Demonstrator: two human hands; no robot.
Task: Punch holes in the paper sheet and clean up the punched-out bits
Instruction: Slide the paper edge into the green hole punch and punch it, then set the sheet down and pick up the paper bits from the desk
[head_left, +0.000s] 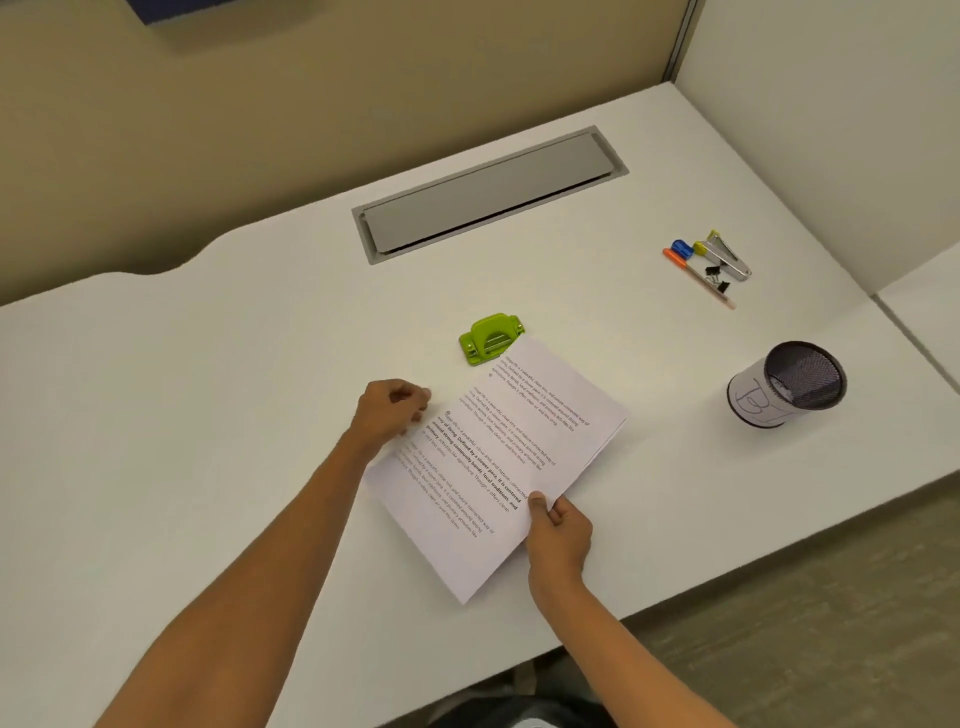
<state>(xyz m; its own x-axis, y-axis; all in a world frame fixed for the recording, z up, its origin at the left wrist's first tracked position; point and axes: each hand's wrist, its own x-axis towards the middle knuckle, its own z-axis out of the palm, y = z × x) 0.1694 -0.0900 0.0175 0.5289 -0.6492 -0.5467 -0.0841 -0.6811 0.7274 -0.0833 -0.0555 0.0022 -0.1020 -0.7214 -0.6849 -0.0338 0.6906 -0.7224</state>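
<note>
Lower right of centre, the right hand (558, 535) pinches the near long edge of the printed paper sheet (493, 462), thumb on top and fingers curled beneath; the sheet lies slantwise across the middle of the white table (208, 389), its far corner touching or slipped just into the green hole punch (491, 339) (which of the two cannot be told from here). To the left of centre the left hand (392, 410) has its fingers curled at the sheet's left edge; whether it nips the paper or only rests beside it is not clear.

The step in hand looks like feeding the sheet into the punch. To do it well, I would judge that the right hand should slide the paper flat along the table, not lift it, so the edge enters the slot square and reaches the back stop; the left hand could steady the punch or the margin, then press the lever straight down.

Right of the sheet stands a mesh pen cup (789, 384) with a paper label, a likely place for the bits; farther off, upper right, lie a stapler (727, 254), a pen (698, 278) and binder clips (716, 277).
</note>
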